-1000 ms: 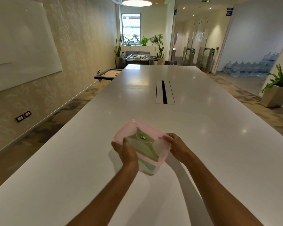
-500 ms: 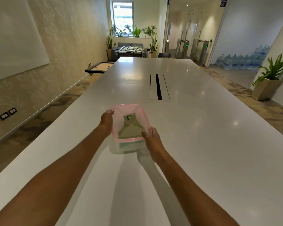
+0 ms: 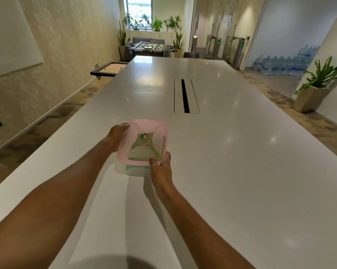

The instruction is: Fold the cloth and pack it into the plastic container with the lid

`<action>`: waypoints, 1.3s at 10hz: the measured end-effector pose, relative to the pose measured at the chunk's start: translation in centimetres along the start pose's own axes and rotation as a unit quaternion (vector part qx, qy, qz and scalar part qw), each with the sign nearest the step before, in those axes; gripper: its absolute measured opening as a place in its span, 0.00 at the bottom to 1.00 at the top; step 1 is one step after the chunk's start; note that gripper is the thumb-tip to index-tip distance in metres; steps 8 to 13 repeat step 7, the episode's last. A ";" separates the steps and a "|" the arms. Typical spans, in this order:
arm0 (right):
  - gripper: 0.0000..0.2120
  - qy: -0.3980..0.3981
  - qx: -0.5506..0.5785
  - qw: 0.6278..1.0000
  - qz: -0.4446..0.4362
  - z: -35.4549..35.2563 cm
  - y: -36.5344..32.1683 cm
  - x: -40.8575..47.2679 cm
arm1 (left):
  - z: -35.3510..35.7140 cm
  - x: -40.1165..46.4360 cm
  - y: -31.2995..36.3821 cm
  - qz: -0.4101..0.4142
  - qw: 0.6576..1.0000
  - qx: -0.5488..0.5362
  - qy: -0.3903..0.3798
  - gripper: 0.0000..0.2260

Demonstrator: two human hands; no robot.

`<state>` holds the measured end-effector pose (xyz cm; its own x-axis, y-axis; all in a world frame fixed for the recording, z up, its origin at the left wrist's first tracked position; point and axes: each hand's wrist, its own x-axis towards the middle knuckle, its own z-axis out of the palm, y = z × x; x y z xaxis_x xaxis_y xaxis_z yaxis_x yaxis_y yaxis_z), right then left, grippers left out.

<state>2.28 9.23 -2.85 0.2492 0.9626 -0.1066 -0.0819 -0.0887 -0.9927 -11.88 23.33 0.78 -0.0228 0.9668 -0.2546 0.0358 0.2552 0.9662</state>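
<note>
A clear plastic container (image 3: 131, 170) with a pink lid (image 3: 144, 141) on top stands on the white table (image 3: 241, 171). A green folded cloth (image 3: 138, 153) shows through the lid and the clear wall. My left hand (image 3: 117, 133) grips the lid's far left corner. My right hand (image 3: 161, 167) grips the near right corner, thumb on the lid's rim. A green round sticker sits at the lid's centre.
A cable slot (image 3: 185, 96) runs along the table's middle, beyond the container. The table's left edge drops to carpet. A potted plant (image 3: 317, 84) stands at the right, water bottles (image 3: 280, 63) and a foosball table (image 3: 150, 46) far off.
The container has been turned and moved away from me along the table. My left hand went to the far left corner, my right hand to the near right corner.
</note>
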 end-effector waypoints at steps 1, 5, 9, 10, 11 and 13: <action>0.19 -0.003 0.000 1.000 -0.009 0.2 0.1 0.3 | -0.3 0.8 -0.6 -0.003 1.000 -0.003 0.000 0.12; 0.15 -0.017 -0.018 1.000 -0.012 -0.3 -0.2 0.2 | 0.3 1.6 -0.3 0.009 0.999 0.047 -0.005 0.21; 0.32 0.040 -0.187 0.980 -0.059 -2.3 -2.6 0.4 | 0.5 0.4 2.4 0.213 0.935 0.263 0.108 0.24; 0.32 0.040 -0.187 0.980 -0.059 -2.3 -2.6 0.4 | 0.5 0.4 2.4 0.213 0.935 0.263 0.108 0.24; 0.32 0.040 -0.187 0.980 -0.059 -2.3 -2.6 0.4 | 0.5 0.4 2.4 0.213 0.935 0.263 0.108 0.24; 0.32 0.040 -0.187 0.980 -0.059 -2.3 -2.6 0.4 | 0.5 0.4 2.4 0.213 0.935 0.263 0.108 0.24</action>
